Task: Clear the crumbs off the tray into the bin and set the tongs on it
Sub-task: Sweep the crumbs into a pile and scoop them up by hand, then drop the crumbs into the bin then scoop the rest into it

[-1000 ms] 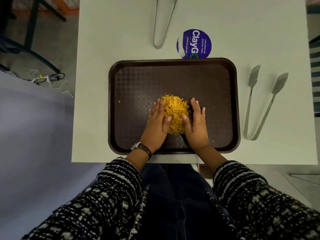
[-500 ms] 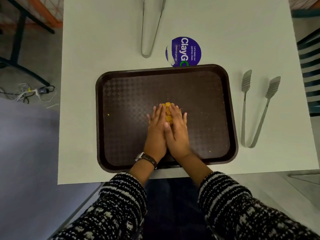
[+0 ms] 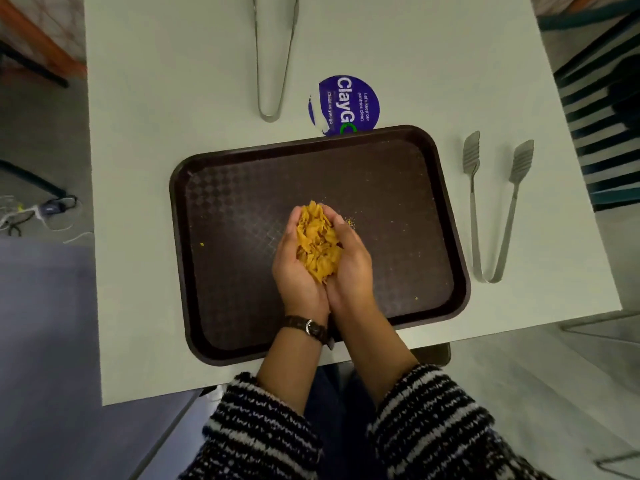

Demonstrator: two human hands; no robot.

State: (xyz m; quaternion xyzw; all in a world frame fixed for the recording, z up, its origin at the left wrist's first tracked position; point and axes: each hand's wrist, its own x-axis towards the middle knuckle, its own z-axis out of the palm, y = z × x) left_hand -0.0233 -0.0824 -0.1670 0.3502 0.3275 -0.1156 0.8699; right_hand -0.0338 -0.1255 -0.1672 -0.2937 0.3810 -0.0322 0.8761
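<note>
Two hands cupped together over the tray (image 3: 242, 323), palms up, sides touching from wrists to fingertips. Left hand (image 3: 296, 268) wears a dark watch (image 3: 310, 329) at the wrist; right hand (image 3: 351, 268) is bare. Fingers of both hands curl upward and inward, closed side by side, forming one bowl. Crumbs (image 3: 317, 244), a heap of orange-yellow flakes, sit inside that bowl, resting on both palms, walled by the fingers on each side and piled up to the fingertips at the far end. Cupped hands look lifted off the tray floor; cannot tell how high.

Left to right: floor with cables (image 3: 38, 213) at far left, then white table (image 3: 145, 168). Dark brown tray lies on it with a diamond-textured floor and a near edge close to the table's near edge. One loose yellow speck (image 3: 202, 243) on the tray's left part, a small scatter of specks (image 3: 351, 221) just right of the fingertips, another speck at lower right.

Beyond the tray, plain metal tongs (image 3: 273, 64) lie near the table's far edge, hinge end towards the tray. Right of them, a round purple sticker (image 3: 346, 102) reads "ClayGo", with smaller lines "Let's keep our pantries clean." and "Clean as you go."; the tray's far rim covers its near edge. Second tongs (image 3: 491, 216), with flat ridged ends, lie on the table just right of the tray, arms spread, not touching it. Chair (image 3: 602, 109) at far right. Striped knit sleeves (image 3: 426, 427) at bottom.
</note>
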